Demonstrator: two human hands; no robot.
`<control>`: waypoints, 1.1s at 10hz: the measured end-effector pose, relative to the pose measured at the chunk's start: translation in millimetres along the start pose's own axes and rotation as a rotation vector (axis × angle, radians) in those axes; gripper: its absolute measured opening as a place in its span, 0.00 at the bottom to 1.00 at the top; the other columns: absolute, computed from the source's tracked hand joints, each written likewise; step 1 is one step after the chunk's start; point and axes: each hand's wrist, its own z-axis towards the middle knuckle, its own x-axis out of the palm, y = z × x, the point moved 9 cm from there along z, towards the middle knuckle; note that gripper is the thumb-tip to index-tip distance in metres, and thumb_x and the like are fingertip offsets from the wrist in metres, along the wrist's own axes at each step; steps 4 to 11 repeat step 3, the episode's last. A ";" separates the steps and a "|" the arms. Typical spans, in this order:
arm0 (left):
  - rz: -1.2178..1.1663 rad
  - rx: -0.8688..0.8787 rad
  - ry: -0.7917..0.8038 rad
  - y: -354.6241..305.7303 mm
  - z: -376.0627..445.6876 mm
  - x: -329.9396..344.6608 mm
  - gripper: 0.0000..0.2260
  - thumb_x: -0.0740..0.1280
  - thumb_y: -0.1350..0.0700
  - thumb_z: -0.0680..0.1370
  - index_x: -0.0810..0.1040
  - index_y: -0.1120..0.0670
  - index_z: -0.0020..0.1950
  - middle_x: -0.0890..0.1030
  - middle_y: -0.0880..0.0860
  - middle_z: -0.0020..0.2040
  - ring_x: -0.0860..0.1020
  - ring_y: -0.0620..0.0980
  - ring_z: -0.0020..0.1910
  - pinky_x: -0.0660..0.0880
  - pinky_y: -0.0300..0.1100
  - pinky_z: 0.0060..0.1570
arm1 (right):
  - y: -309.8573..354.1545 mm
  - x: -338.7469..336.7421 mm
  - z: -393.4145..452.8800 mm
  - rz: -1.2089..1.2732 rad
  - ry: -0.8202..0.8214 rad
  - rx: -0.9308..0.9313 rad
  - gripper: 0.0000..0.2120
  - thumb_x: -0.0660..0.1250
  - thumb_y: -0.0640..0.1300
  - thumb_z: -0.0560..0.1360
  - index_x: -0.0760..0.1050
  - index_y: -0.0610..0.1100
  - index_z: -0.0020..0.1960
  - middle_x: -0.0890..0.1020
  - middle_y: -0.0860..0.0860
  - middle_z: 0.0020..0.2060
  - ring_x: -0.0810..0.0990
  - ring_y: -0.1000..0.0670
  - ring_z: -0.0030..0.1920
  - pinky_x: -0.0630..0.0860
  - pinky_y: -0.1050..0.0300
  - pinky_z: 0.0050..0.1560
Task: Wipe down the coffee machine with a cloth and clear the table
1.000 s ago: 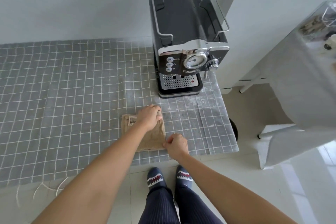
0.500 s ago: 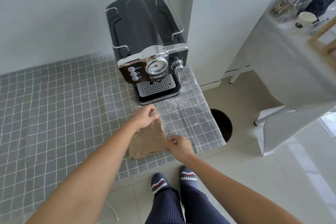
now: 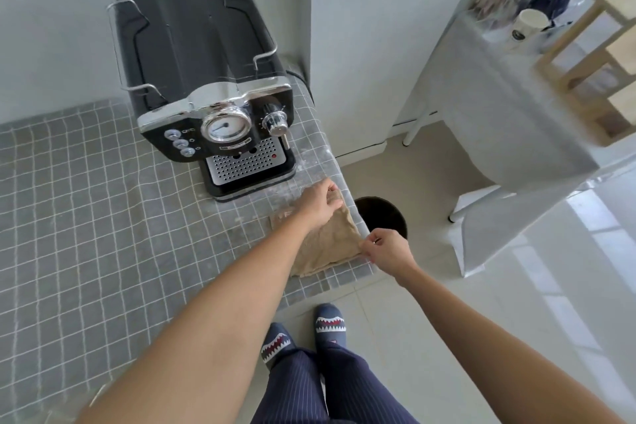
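Flat brown paper bag (image 3: pixel 330 244) lies at the grey grid-cloth table's (image 3: pixel 103 217) right edge, 5 o'clock of the black-chrome coffee machine (image 3: pixel 206 86). Left hand (image 3: pixel 318 205) pinches its top end, right hand (image 3: pixel 387 249) its right corner. Dark round bin (image 3: pixel 382 215) on floor at 3 o'clock.

My arms (image 3: pixel 213 320) were bare to the frame's edge, no sleeves showing. I wore navy trousers (image 3: pixel 330 389) with thin pale pinstripes and dark blue socks (image 3: pixel 330 320) printed with what looked like red-and-white shark teeth.
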 end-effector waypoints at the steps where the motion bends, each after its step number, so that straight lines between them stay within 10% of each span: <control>1: 0.085 0.064 -0.174 16.2 -17.4 -12.6 0.14 0.64 0.49 0.78 0.73 0.52 0.62 0.77 0.51 0.60 0.75 0.51 0.59 0.72 0.51 0.60 | 3.0 2.1 -1.2 -0.115 -0.072 -0.044 0.04 0.67 0.44 0.76 0.77 0.43 0.48 0.80 0.47 0.45 0.77 0.47 0.47 0.74 0.57 0.41; 3: 0.140 0.030 -0.610 93.9 -100.6 -78.9 0.18 0.55 0.48 0.81 0.75 0.57 0.61 0.77 0.55 0.58 0.75 0.54 0.58 0.74 0.50 0.56 | 56.6 30.4 -20.8 -0.164 -0.285 -0.276 0.17 0.64 0.42 0.76 0.69 0.43 0.64 0.67 0.41 0.67 0.66 0.39 0.66 0.64 0.46 0.66; 11: 0.140 0.030 -0.610 93.9 -100.6 -78.9 0.18 0.55 0.48 0.81 0.75 0.57 0.61 0.77 0.55 0.58 0.75 0.54 0.58 0.74 0.50 0.56 | 56.6 30.4 -20.8 -0.164 -0.285 -0.276 0.17 0.64 0.42 0.76 0.69 0.43 0.64 0.67 0.41 0.67 0.66 0.39 0.66 0.64 0.46 0.66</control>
